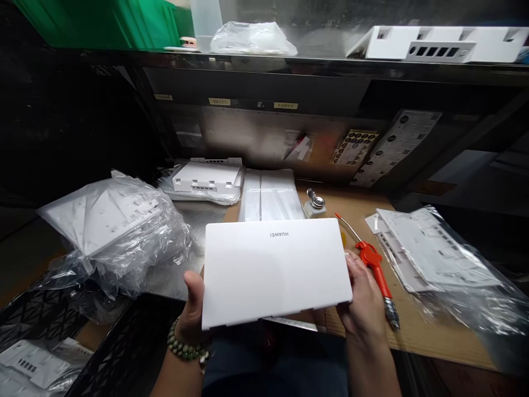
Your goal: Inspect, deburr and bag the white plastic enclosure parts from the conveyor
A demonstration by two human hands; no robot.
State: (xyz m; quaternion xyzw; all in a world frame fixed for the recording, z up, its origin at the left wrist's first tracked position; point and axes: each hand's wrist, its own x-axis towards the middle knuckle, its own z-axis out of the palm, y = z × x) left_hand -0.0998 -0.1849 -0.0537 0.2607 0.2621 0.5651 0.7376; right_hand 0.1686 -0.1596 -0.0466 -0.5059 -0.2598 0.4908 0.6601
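Left fingers [194,289] and right fingers [357,271] hold the white HUAWEI cover [275,273] by its short ends, near the front edge of the counter [200,220]; likely light, stiff, scuff-prone, best gripped there.

Left hand [192,311] partly hidden behind white cover [276,273]; green bin [103,25] cut off

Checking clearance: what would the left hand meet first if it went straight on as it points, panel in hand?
Probably the white slotted housing beyond the left hand and white panel. Depth is unclear; it might pass above.
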